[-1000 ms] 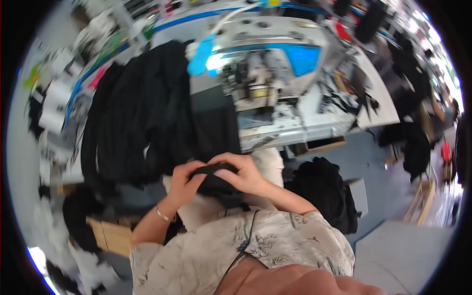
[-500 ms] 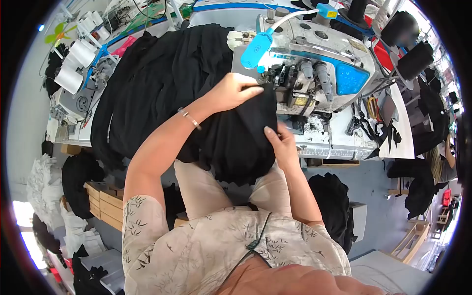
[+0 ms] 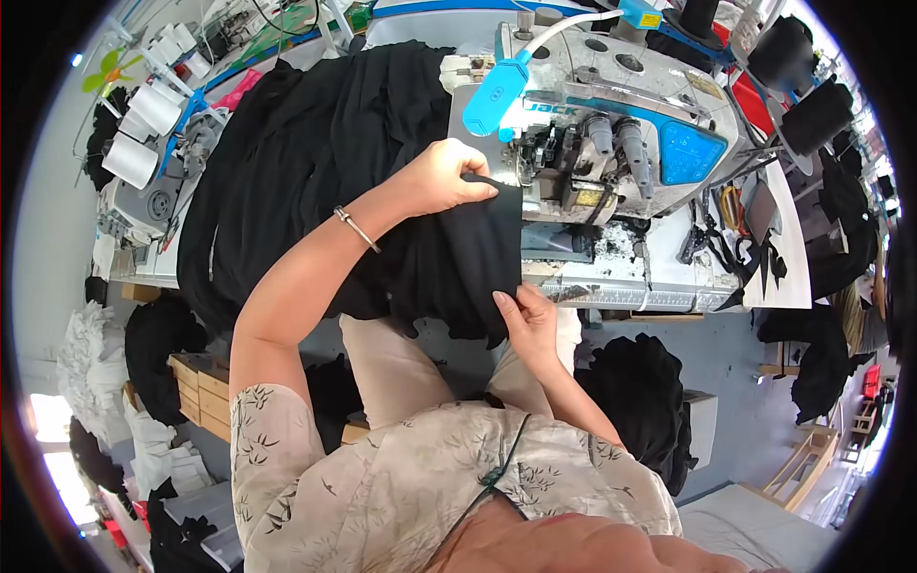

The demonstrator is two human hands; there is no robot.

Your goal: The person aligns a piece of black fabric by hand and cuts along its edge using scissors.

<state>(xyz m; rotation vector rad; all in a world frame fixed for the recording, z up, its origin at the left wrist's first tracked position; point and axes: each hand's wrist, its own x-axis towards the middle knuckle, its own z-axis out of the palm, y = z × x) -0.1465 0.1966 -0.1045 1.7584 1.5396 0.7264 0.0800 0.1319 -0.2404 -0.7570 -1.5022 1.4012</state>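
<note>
Our left hand (image 3: pixel 454 180) pinches the black cloth (image 3: pixel 492 244) up top, our right hand (image 3: pixel 528 323) pinching its edge closer in! Soft, matte folds drape between them, sewing machine (image 3: pixel 611 124) just beyond.

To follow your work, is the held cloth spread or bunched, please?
Spread between left hand and right hand: the cloth has a straight edge.

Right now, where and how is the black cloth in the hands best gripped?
The black cloth seems best pinched at its edges: left hand at the top, coming from the left; right hand low on the right edge, from the near side. That edge runs straight; folds sag elsewhere.
</note>
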